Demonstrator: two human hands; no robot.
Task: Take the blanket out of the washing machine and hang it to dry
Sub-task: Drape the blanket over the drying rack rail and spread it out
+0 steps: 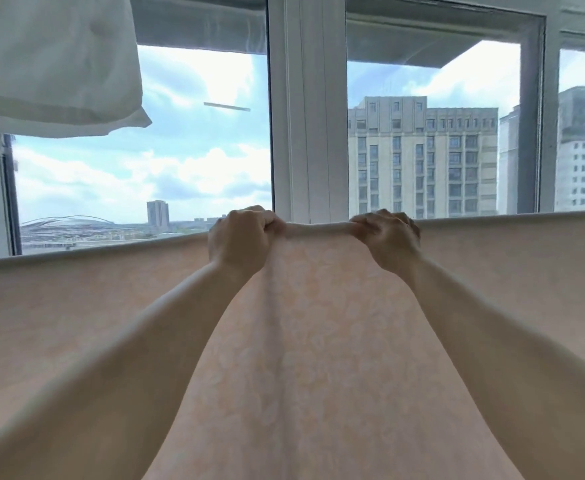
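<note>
I see the blanket (319,341) already hung below the window (305,133); left hand (241,233) and right hand (384,235) grip its top fold, only straightening remains, I think.

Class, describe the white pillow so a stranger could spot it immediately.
Start at the window frame with its city view. Look to the top left corner: the white pillow hangs there, plain and puffy, unlike the peach patterned blanket stretched below.

Both hands, left hand (237,237) and right hand (386,237), grip the blanket (315,341) top edge.
</note>
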